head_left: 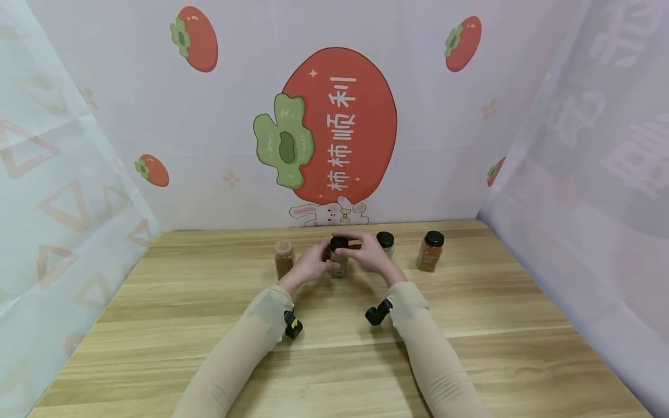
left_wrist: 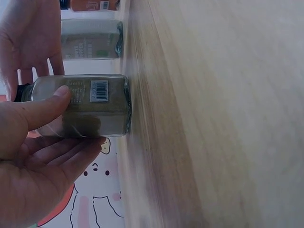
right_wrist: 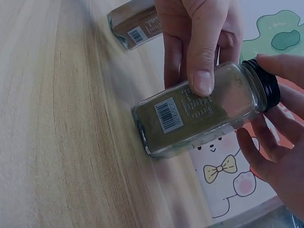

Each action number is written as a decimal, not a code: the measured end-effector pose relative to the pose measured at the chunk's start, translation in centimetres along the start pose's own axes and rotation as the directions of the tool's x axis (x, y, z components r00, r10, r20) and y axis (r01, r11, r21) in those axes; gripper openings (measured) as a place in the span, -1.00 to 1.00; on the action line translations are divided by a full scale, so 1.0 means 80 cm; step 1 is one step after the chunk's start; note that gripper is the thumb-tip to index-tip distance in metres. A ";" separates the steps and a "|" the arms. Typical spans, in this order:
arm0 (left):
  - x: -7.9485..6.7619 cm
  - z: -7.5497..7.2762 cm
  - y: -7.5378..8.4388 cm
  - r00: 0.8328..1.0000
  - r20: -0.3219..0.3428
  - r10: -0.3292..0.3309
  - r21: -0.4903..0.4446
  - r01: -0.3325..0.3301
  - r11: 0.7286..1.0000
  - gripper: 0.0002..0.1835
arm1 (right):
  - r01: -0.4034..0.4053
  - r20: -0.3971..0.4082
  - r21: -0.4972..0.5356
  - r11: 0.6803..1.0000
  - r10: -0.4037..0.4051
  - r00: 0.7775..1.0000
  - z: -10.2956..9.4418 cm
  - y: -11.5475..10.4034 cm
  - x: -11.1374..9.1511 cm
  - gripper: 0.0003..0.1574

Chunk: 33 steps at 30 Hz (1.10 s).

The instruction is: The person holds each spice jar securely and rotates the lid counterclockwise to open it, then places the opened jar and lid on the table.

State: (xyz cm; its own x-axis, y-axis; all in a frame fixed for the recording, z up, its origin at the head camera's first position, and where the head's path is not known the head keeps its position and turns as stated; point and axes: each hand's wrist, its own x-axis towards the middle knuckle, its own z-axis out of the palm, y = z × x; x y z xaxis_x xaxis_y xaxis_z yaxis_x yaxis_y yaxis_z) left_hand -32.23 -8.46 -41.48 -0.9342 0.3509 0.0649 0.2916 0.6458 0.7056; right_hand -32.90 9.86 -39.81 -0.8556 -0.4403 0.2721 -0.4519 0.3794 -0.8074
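Near the back middle of the table stands a glass spice jar (head_left: 338,268) of greenish-brown powder, with a barcode label (right_wrist: 168,115) on its side. My left hand (head_left: 312,262) grips the jar's body, its thumb (left_wrist: 50,107) lying across the glass. Around the black screw lid (right_wrist: 262,85) are the fingers of my right hand (head_left: 368,252); the lid sits on the jar's neck. The jar is upright on the table or just above it; I cannot tell which.
Left of my hands stands a brown-powder jar (head_left: 284,264) with a perforated shaker top and no black lid. To the right are a black-lidded jar (head_left: 385,239), partly hidden, and a reddish spice jar (head_left: 430,254). A printed cloth backdrop (head_left: 235,128) rises behind the wooden table (head_left: 334,371).
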 end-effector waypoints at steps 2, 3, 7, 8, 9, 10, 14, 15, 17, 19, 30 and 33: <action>0.000 0.000 0.000 1.000 0.002 -0.005 0.000 0.005 1.000 -0.56 | 0.001 -0.008 0.000 1.000 -0.001 1.000 0.001 0.008 0.003 -0.46; 0.000 0.000 0.000 1.000 0.003 -0.007 0.001 0.007 1.000 -0.56 | 0.001 -0.012 -0.001 1.000 -0.001 1.000 0.002 0.010 0.003 -0.46; 0.002 0.001 -0.002 1.000 0.002 -0.012 0.008 0.012 1.000 -0.57 | 0.003 -0.028 -0.002 1.000 -0.003 1.000 0.002 0.011 0.003 -0.47; 0.002 0.001 -0.002 1.000 0.001 -0.012 0.010 0.012 1.000 -0.58 | 0.004 -0.033 -0.004 1.000 -0.004 0.999 0.003 0.011 0.003 -0.47; 0.002 0.002 -0.002 1.000 0.000 -0.011 0.010 0.011 1.000 -0.58 | 0.002 -0.039 -0.005 1.000 -0.002 0.999 0.003 0.011 0.003 -0.46; 0.003 0.002 -0.003 1.000 -0.001 -0.009 0.008 0.009 1.000 -0.58 | -0.001 -0.048 -0.008 1.000 0.001 0.999 0.004 0.012 0.003 -0.45; 0.003 0.002 -0.003 1.000 -0.004 -0.008 0.005 0.008 1.000 -0.56 | -0.026 -0.096 -0.046 0.999 0.021 0.995 0.010 0.012 0.004 -0.39; 0.003 0.002 -0.003 1.000 -0.006 -0.007 0.006 0.007 1.000 -0.55 | -0.034 -0.112 -0.056 0.998 0.028 0.993 0.012 0.012 0.005 -0.38; 0.003 0.002 -0.002 1.000 -0.010 0.000 0.013 0.000 1.000 -0.53 | -0.040 -0.149 -0.075 0.996 0.028 0.988 0.016 0.010 0.005 -0.35; 0.003 0.002 -0.003 1.000 -0.016 0.007 0.019 -0.007 1.000 -0.53 | -0.042 -0.188 -0.089 0.995 0.024 0.982 0.020 0.008 0.005 -0.33; 0.001 0.000 0.000 1.000 -0.018 0.015 0.013 -0.014 1.000 -0.54 | -0.052 -0.321 -0.227 0.973 -0.024 0.947 0.031 0.006 0.004 -0.35; 0.000 -0.001 0.000 1.000 -0.012 0.008 0.006 -0.008 1.000 -0.55 | -0.040 -0.329 -0.221 0.974 -0.036 0.943 0.031 0.007 0.002 -0.37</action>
State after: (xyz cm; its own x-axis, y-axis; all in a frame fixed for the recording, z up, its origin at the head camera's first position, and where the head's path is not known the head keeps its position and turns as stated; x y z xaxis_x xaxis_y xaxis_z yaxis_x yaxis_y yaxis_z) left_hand -32.22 -8.47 -41.42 -0.9343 0.3477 0.0790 0.3001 0.6470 0.7010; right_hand -32.68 7.95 -41.51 -0.8740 -0.1610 0.4584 -0.4621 0.5673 -0.6817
